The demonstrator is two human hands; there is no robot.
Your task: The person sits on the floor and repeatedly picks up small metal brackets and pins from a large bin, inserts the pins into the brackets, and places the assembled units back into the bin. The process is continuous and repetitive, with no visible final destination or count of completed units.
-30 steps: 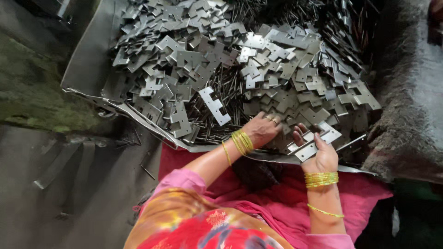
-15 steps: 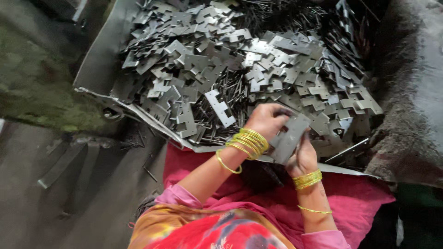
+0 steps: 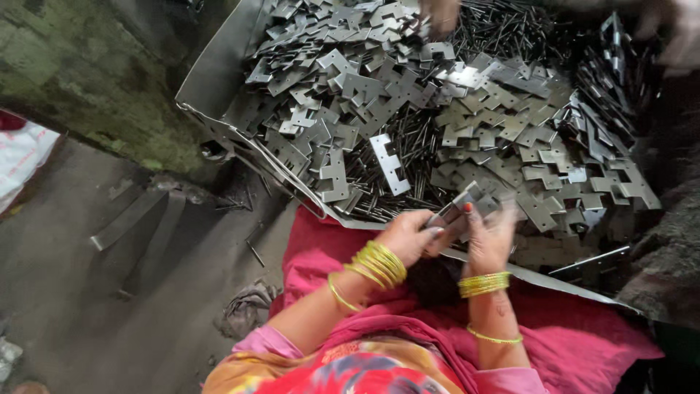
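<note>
i can't see the metal piece (image 3: 459,206) well, because it is blurry and partly hidden by fingers. it sits just below the middle of the frame, at the near edge of the pile. my left hand (image 3: 410,235) is closed on its lower end, and my right hand (image 3: 490,235) is closed on it from the other side, so both hands meet on the one piece. at the top edge, another person's hand (image 3: 440,13) is cut off.

the big tray (image 3: 211,80) fills the upper half of the frame and is full of flat grey metal plates (image 3: 467,102) and thin dark pins (image 3: 510,33). a pink cloth (image 3: 583,328) lies under my arms. the floor (image 3: 87,292) at lower left is dirty grey. a white bag (image 3: 22,157) peeks in at the left edge.
</note>
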